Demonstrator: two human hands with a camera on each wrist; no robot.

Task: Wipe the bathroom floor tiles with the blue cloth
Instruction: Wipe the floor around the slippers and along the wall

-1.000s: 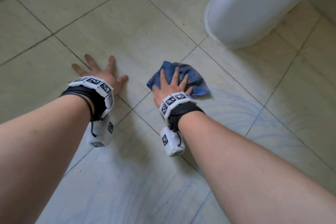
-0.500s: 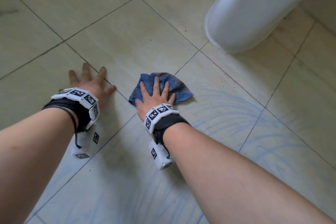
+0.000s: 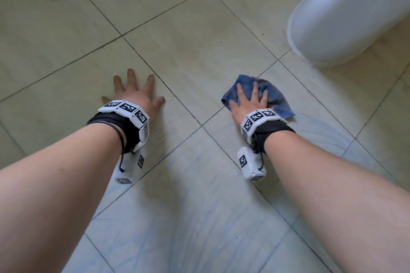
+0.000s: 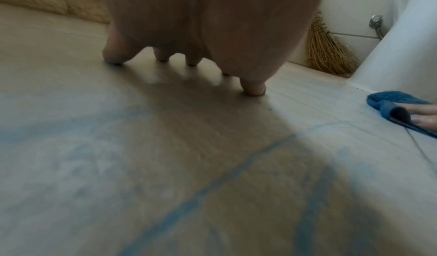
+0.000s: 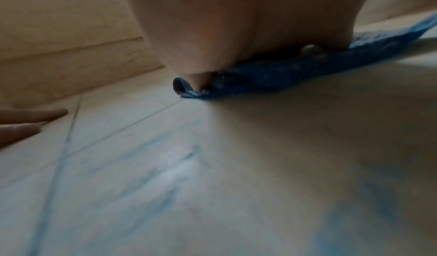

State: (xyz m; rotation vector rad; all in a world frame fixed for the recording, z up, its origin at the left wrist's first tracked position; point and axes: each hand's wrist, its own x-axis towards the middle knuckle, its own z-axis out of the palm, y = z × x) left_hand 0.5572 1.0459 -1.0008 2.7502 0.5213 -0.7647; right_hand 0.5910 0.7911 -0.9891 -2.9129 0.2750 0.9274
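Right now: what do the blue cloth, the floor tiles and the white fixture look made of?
Blue cloth: soft woven or terry-like fabric; it crumples and folds under the right hand.
Floor tiles: likely glazed ceramic or porcelain, beige with a faint sheen, dark grout lines, bluish smears.
White fixture: smooth glossy white, probably glazed ceramic, possibly plastic.

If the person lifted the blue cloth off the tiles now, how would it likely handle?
Probably floppy: the blue cloth lies crumpled under the right hand, and its edge curls over in the right wrist view. Likely damp, so a little heavy and clingy, given the bluish streaks on the floor tiles. It should slide readily when pushed.
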